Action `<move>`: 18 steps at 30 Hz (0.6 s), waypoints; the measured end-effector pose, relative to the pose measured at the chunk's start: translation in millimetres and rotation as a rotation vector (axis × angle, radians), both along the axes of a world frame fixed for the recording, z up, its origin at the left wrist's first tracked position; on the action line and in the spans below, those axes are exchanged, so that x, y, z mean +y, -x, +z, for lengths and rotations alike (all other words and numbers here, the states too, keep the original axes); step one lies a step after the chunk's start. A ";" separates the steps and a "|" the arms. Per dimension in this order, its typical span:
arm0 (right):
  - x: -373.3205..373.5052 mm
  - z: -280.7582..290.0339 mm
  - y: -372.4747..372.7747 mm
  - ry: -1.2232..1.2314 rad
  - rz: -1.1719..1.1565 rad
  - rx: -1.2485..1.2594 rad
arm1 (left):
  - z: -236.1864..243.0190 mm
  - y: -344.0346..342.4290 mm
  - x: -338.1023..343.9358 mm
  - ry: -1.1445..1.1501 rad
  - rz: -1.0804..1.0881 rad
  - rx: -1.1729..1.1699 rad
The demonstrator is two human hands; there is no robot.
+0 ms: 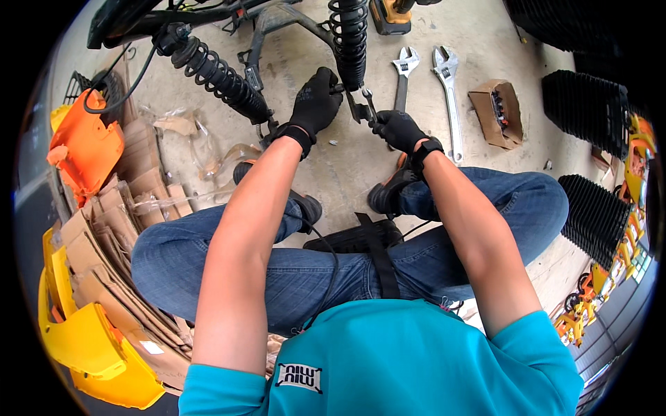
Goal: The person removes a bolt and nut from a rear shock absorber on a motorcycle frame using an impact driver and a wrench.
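My left hand (314,102), in a black glove, is closed at the lower end of the middle coil-spring shock (350,41), on something small and dark that I cannot make out. My right hand (397,130), also gloved, grips a small wrench (368,101) whose head is up by the shock's dark lower bracket (358,109). Another shock (222,82) slants down at the left under the dark frame (267,28). Two adjustable wrenches, one dark-handled (403,73) and one silver (449,97), lie to the right of my hands.
An open cardboard box of small parts (510,104) and a yellow-black power tool (388,15) lie on the floor (458,41). Flattened cardboard (139,159), orange (87,145) and yellow panels (104,360) are at left. Black ribbed stacks (583,111) and yellow frames (624,229) line the right.
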State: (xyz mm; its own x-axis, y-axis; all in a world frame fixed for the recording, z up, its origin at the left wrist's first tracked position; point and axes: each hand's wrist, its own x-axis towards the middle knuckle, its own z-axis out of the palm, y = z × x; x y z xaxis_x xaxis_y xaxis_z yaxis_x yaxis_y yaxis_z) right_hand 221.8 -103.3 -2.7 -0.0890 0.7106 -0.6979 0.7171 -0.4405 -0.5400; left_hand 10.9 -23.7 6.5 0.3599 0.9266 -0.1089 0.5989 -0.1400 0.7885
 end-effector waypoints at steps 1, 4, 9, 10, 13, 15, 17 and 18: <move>0.1 -1.2 -5.3 -0.053 0.012 -0.014 | 0.4 -2.0 0.4 -0.015 -0.015 0.016; 7.0 22.6 -11.2 -0.101 0.069 -0.046 | 1.4 -2.1 3.5 -0.051 -0.046 0.043; 18.8 73.6 -15.1 -0.151 0.233 -0.177 | -3.0 1.6 5.3 -0.104 -0.051 0.038; 20.6 80.1 -16.4 -0.178 0.261 -0.185 | -3.3 1.2 5.8 -0.108 -0.053 0.045; 25.1 89.9 -16.5 -0.290 0.323 -0.235 | -4.0 0.3 5.2 -0.089 -0.063 0.050; 29.9 95.7 -13.5 -0.335 0.382 -0.284 | -4.1 0.6 5.3 -0.062 -0.063 0.059; 36.2 96.3 -10.6 -0.309 0.387 -0.289 | -4.5 0.3 5.4 -0.045 -0.060 0.069; 38.6 96.6 -9.4 -0.295 0.390 -0.291 | -4.6 0.1 5.4 -0.046 -0.065 0.069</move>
State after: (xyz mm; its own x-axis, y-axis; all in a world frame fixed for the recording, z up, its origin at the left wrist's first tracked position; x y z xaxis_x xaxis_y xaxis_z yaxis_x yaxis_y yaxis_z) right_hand 231.2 -64.7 93.9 -0.2173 0.8322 -0.5101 0.9343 0.0260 -0.3556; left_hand 10.8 -18.3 1.9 0.4125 0.9062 -0.0931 0.6399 -0.2154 0.7376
